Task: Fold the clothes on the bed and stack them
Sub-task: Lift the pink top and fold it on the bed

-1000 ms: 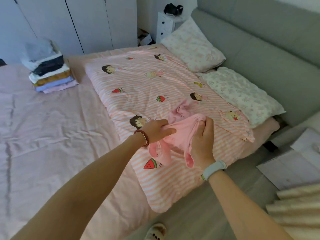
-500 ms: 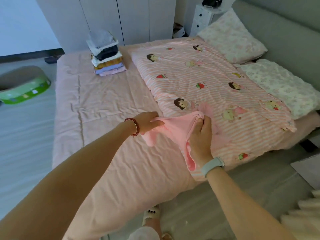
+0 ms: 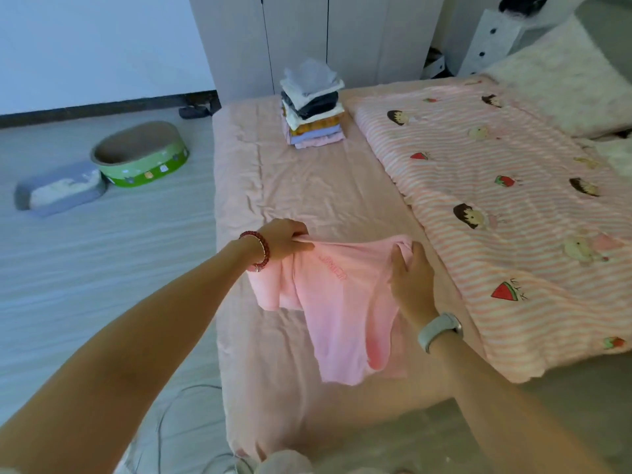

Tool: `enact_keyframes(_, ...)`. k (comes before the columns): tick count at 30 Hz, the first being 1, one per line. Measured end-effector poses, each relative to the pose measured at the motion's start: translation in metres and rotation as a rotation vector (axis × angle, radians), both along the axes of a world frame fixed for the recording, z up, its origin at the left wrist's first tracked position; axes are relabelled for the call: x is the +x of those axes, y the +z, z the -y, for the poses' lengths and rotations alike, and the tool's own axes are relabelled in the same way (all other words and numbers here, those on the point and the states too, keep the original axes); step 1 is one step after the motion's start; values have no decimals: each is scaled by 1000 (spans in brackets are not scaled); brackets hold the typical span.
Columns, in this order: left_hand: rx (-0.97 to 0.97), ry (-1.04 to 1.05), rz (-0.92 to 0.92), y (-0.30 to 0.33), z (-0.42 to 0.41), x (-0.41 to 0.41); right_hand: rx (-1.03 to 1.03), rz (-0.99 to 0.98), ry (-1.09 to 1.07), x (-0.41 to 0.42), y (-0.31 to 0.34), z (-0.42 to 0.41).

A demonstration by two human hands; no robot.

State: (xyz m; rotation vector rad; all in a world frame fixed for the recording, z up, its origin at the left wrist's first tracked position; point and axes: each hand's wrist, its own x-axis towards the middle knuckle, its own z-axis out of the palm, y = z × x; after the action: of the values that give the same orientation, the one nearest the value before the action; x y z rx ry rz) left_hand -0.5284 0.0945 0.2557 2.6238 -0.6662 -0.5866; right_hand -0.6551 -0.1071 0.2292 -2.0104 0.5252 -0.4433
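Pale grey flooring and white wardrobe doors frame the one head view, where a low bed with a wrinkled pink sheet [image 3: 307, 186] carries a striped pink quilt printed with cartoon girls and watermelons [image 3: 513, 213] along its right side and a neat stack of folded clothes in white, dark grey, mustard and lilac [image 3: 313, 107] near the far edge. Near the front edge, a soft pink knit garment with small embroidered lettering [image 3: 342, 302] is held stretched between both hands just above the sheet, its lower part hanging loose toward the bed edge. The left hand [image 3: 285, 239], wearing a red bead bracelet, has its fingers curled tight round one top corner; the right hand [image 3: 410, 278], with a pale wristband, pinches the bunched opposite corner. By its drape, the cloth looks light, limp and unbreakable, with no stiffness to keep a crease, so it probably needs laying flat and smoothing before each fold. The top corners or shoulder seams look the best places to grip, since they keep it spread. On the floor sit a green oval cardboard tray [image 3: 140, 157] and a grey cushioned mat [image 3: 60, 191].
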Motion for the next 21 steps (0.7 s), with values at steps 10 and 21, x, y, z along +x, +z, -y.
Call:
enact_keyframes(10, -1, 188, 4, -8, -92, 38, -65, 145, -135, 57, 38, -80)
enact_keyframes(21, 131, -18, 237, 83, -88, 81, -146, 217, -353, 90, 120, -23)
